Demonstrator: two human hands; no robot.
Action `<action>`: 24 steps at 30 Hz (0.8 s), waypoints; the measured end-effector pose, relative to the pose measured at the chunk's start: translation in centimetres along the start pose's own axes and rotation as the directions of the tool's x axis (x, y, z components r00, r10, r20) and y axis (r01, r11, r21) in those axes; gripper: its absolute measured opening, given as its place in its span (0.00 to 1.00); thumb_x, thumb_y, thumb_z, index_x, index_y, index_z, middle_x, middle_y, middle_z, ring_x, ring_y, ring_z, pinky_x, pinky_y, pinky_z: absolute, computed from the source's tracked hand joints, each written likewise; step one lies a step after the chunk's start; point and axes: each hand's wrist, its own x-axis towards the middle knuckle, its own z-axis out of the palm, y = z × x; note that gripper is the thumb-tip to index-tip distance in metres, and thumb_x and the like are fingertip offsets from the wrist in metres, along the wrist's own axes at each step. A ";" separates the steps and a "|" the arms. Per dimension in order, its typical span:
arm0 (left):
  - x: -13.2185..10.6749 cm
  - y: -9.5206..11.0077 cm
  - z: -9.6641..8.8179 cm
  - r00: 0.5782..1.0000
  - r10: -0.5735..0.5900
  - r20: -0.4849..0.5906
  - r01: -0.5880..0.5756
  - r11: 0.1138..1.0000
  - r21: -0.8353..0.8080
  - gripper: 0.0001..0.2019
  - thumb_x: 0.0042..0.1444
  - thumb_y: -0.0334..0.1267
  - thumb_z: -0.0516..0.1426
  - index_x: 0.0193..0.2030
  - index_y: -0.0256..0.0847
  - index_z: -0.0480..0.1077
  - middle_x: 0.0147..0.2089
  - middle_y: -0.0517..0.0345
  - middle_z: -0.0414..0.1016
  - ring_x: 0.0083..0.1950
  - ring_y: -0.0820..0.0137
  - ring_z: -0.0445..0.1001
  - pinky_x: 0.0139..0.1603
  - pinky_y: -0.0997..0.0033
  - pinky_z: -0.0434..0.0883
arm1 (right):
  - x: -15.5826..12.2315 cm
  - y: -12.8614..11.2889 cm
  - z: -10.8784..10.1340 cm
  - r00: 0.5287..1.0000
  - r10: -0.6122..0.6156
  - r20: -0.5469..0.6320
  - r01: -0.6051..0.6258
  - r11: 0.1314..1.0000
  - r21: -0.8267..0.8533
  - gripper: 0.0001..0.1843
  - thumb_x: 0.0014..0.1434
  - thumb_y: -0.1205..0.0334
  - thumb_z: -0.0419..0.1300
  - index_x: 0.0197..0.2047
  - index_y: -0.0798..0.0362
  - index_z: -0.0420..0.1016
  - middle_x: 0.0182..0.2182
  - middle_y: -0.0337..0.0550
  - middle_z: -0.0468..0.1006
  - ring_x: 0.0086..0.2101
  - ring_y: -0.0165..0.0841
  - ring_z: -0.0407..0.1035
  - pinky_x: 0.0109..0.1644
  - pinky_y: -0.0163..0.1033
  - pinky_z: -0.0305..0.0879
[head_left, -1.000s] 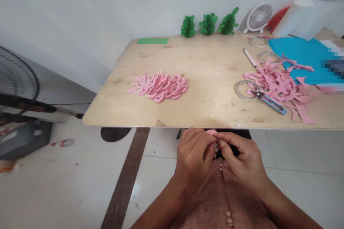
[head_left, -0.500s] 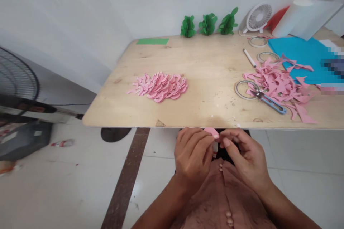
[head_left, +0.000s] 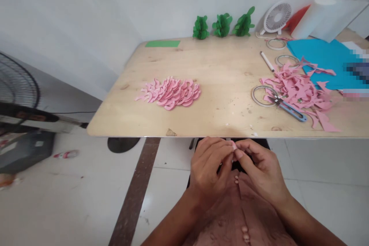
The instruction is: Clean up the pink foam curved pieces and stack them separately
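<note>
Just below the table's front edge, my left hand (head_left: 211, 163) and my right hand (head_left: 261, 169) meet fingertip to fingertip. Both are closed on a small pink paper piece (head_left: 233, 145), most of it covered by my fingers. What shows of it is a narrow strip between the two hands. On the table ahead lies a heap of curved pink paper cutouts (head_left: 178, 93), overlapping one another. Further right, blue-handled thread snips (head_left: 290, 109) rest against a pile of pink paper scraps (head_left: 302, 88).
Rolls of tape (head_left: 261, 96), a white marker (head_left: 267, 61) and blue sheets (head_left: 325, 59) are on the right. Green paper figures (head_left: 221, 25), a green strip (head_left: 162, 44) and a small white fan (head_left: 277, 18) line the back. A floor fan (head_left: 20, 84) stands left.
The pink piece shows less between my hands, its rounded part now hidden. My left hand has shifted slightly right, closer to my right hand.
</note>
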 end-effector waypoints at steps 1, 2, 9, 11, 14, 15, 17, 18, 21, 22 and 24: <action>0.1 0.1 0.0 1.000 -0.027 0.001 0.027 0.999 -0.023 0.12 0.53 0.23 0.57 0.43 0.40 0.71 0.38 0.54 0.80 0.42 0.67 0.76 0.43 0.63 0.74 | 0.0 0.0 0.0 1.000 0.002 0.006 -0.002 1.000 0.001 0.07 0.62 0.62 0.55 0.35 0.52 0.73 0.26 0.37 0.74 0.31 0.31 0.71 0.34 0.33 0.66; 0.1 0.1 -0.1 0.999 -0.054 0.003 0.054 0.998 -0.042 0.12 0.53 0.23 0.57 0.43 0.40 0.71 0.38 0.54 0.79 0.41 0.67 0.76 0.42 0.64 0.74 | 0.0 0.0 0.0 1.000 0.003 0.010 -0.003 1.000 0.002 0.07 0.62 0.62 0.55 0.35 0.52 0.73 0.26 0.37 0.74 0.31 0.32 0.71 0.34 0.33 0.66; 0.2 0.4 -0.5 0.986 -0.168 0.020 0.169 0.982 -0.081 0.09 0.54 0.25 0.58 0.41 0.41 0.72 0.36 0.55 0.79 0.39 0.68 0.76 0.40 0.66 0.75 | 0.0 -0.2 0.0 0.999 -0.038 0.009 0.038 0.997 -0.066 0.07 0.61 0.63 0.55 0.34 0.52 0.73 0.25 0.36 0.74 0.30 0.31 0.71 0.33 0.32 0.66; 0.3 0.4 -0.5 0.986 -0.163 0.021 0.164 0.982 -0.088 0.09 0.54 0.25 0.58 0.39 0.41 0.73 0.35 0.55 0.80 0.39 0.69 0.76 0.41 0.66 0.75 | 0.0 -0.3 -0.1 0.998 -0.060 0.008 0.061 0.993 -0.100 0.07 0.62 0.63 0.54 0.34 0.52 0.73 0.25 0.37 0.74 0.30 0.31 0.71 0.32 0.32 0.66; 0.5 0.4 -0.6 0.987 -0.159 0.035 0.161 0.983 -0.084 0.07 0.55 0.25 0.58 0.37 0.40 0.73 0.35 0.55 0.80 0.38 0.68 0.76 0.41 0.66 0.75 | 0.0 -0.4 -0.2 0.996 -0.092 0.019 0.094 0.983 -0.158 0.08 0.62 0.63 0.54 0.35 0.52 0.73 0.25 0.37 0.75 0.29 0.31 0.71 0.31 0.33 0.66; 0.6 0.4 -0.7 0.986 -0.159 0.044 0.162 0.984 -0.074 0.07 0.55 0.26 0.57 0.37 0.40 0.73 0.35 0.55 0.80 0.38 0.68 0.76 0.40 0.65 0.75 | 0.0 -0.4 -0.2 0.995 -0.101 0.025 0.104 0.979 -0.173 0.08 0.62 0.62 0.54 0.35 0.52 0.73 0.25 0.38 0.75 0.29 0.31 0.71 0.31 0.33 0.66; 0.8 0.5 -0.8 0.986 -0.154 0.061 0.157 0.986 -0.058 0.08 0.56 0.26 0.57 0.38 0.40 0.74 0.35 0.55 0.80 0.38 0.68 0.76 0.40 0.65 0.75 | 0.1 -0.5 -0.2 0.993 -0.117 0.033 0.121 0.973 -0.194 0.08 0.63 0.62 0.53 0.36 0.53 0.73 0.25 0.38 0.76 0.29 0.31 0.72 0.31 0.33 0.66; 0.8 0.5 -0.8 0.987 -0.148 0.068 0.152 0.987 -0.056 0.08 0.56 0.25 0.57 0.39 0.40 0.74 0.35 0.55 0.80 0.38 0.68 0.77 0.41 0.65 0.75 | 0.1 -0.5 -0.2 0.992 -0.124 0.034 0.129 0.971 -0.202 0.08 0.63 0.62 0.53 0.37 0.53 0.73 0.26 0.39 0.76 0.29 0.32 0.72 0.31 0.34 0.66; 0.9 0.5 -0.9 0.987 -0.142 0.076 0.147 0.987 -0.062 0.09 0.56 0.25 0.57 0.39 0.40 0.75 0.36 0.55 0.80 0.39 0.68 0.77 0.43 0.65 0.75 | 0.1 -0.6 -0.2 0.989 -0.143 0.021 0.145 0.964 -0.224 0.09 0.63 0.62 0.53 0.36 0.53 0.73 0.27 0.40 0.77 0.28 0.31 0.72 0.31 0.34 0.67; 0.9 0.5 -0.9 0.987 -0.144 0.077 0.149 0.987 -0.063 0.09 0.56 0.25 0.57 0.39 0.40 0.75 0.36 0.55 0.80 0.39 0.68 0.77 0.43 0.64 0.76 | 0.1 -0.6 -0.2 0.989 -0.148 0.016 0.148 0.962 -0.229 0.09 0.63 0.62 0.53 0.35 0.52 0.73 0.27 0.40 0.77 0.28 0.32 0.72 0.31 0.34 0.67; 0.8 0.4 -0.9 0.986 -0.150 0.080 0.154 0.986 -0.058 0.09 0.56 0.26 0.57 0.39 0.40 0.75 0.37 0.55 0.81 0.40 0.68 0.78 0.43 0.64 0.76 | 0.1 -0.6 -0.3 0.987 -0.158 0.007 0.155 0.959 -0.237 0.09 0.63 0.63 0.53 0.35 0.52 0.74 0.26 0.39 0.77 0.28 0.32 0.72 0.31 0.34 0.67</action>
